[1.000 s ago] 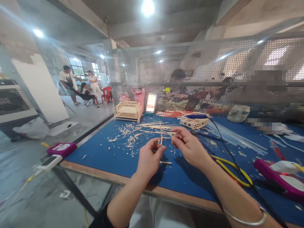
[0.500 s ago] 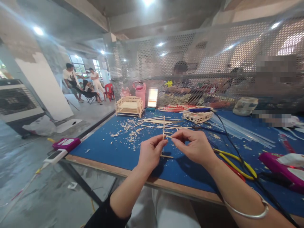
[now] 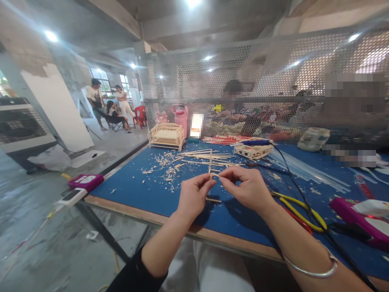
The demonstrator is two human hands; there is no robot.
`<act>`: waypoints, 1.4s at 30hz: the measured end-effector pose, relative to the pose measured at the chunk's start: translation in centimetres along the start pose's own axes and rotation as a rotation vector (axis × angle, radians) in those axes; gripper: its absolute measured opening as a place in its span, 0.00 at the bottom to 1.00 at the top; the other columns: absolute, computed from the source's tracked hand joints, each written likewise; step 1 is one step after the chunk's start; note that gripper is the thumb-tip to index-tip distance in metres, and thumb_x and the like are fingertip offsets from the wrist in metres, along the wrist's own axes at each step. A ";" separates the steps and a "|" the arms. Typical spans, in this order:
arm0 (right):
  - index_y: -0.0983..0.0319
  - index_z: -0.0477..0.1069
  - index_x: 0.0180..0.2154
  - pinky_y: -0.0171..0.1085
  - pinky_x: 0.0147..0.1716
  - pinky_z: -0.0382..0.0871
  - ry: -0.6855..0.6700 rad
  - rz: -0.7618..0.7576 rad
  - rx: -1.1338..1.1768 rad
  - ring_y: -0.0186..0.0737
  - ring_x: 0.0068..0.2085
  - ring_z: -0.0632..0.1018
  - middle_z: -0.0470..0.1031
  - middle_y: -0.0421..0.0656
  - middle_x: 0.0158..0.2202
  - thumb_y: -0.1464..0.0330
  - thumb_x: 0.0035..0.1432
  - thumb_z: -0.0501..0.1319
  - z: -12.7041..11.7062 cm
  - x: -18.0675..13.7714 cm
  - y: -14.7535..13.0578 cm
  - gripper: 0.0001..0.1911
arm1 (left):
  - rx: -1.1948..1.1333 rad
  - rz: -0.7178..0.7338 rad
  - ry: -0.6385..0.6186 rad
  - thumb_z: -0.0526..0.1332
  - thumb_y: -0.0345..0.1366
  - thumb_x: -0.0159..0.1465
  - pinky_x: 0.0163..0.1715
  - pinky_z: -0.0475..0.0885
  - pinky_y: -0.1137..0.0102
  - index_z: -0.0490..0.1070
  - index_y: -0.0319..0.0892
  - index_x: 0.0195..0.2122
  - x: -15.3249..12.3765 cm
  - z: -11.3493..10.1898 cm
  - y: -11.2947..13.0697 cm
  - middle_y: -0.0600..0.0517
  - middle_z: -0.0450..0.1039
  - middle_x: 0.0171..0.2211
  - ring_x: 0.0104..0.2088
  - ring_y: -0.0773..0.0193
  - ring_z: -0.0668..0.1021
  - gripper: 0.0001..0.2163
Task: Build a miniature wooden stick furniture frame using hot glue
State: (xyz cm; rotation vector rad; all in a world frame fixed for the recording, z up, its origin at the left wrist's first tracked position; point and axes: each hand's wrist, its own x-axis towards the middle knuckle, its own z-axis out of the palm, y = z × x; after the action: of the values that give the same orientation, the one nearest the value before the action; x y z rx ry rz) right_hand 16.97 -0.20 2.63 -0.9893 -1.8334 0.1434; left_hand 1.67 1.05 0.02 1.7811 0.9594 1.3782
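Observation:
My left hand (image 3: 197,194) is closed in a pinch around a thin pale wooden stick (image 3: 210,161) that stands up from the fingers above the blue table. My right hand (image 3: 244,187) pinches the end of a short wooden piece (image 3: 215,174), whose other end meets the stick at my left fingertips. Whether the two are joined there I cannot tell. Below the hands, another stick end (image 3: 213,200) shows, partly hidden by the left hand. Loose wooden sticks (image 3: 206,154) and pale chips (image 3: 170,172) lie just beyond.
A small wooden bench model (image 3: 166,137) stands at the back left. A wooden frame (image 3: 253,150) with a blue-handled tool (image 3: 257,142) on it lies back right. Yellow-handled pliers (image 3: 302,211), a black cable (image 3: 284,158) and clear strips (image 3: 310,170) are at right. A perforated screen (image 3: 258,69) borders the table.
The short piece between my fingertips has tilted slightly against the upright stick. Both hands keep their pinch and stay almost in place; the view has shifted a little.

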 end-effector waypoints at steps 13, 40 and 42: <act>0.61 0.73 0.25 0.30 0.19 0.63 0.023 -0.017 -0.017 0.31 0.19 0.69 0.74 0.39 0.19 0.70 0.52 0.57 0.1 0.0 -0.2 0.08 | 0.068 0.025 -0.008 0.60 0.35 0.59 0.35 0.71 0.72 0.78 0.41 0.37 0.0 -0.1 0.3 0.53 0.80 0.33 0.33 0.62 0.78 0.09; 0.61 0.73 0.25 0.30 0.19 0.63 0.025 -0.035 -0.006 0.32 0.20 0.71 0.75 0.39 0.20 0.71 0.52 0.56 0.1 0.0 -0.2 0.08 | 0.083 0.020 0.002 0.60 0.35 0.59 0.36 0.71 0.72 0.78 0.42 0.38 0.0 -0.1 0.3 0.53 0.80 0.35 0.35 0.61 0.78 0.09; 0.62 0.73 0.25 0.30 0.19 0.63 0.031 -0.037 -0.002 0.32 0.20 0.71 0.74 0.39 0.20 0.71 0.52 0.57 0.1 0.1 -0.2 0.08 | 0.079 0.022 0.000 0.60 0.35 0.59 0.36 0.71 0.72 0.78 0.42 0.38 0.0 -0.1 0.2 0.53 0.80 0.35 0.35 0.61 0.78 0.09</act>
State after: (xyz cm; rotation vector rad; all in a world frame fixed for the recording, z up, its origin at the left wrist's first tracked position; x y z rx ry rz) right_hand 16.80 -0.27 2.73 -0.9530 -1.8223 0.1032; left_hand 1.59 0.98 0.24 1.8545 1.0093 1.3711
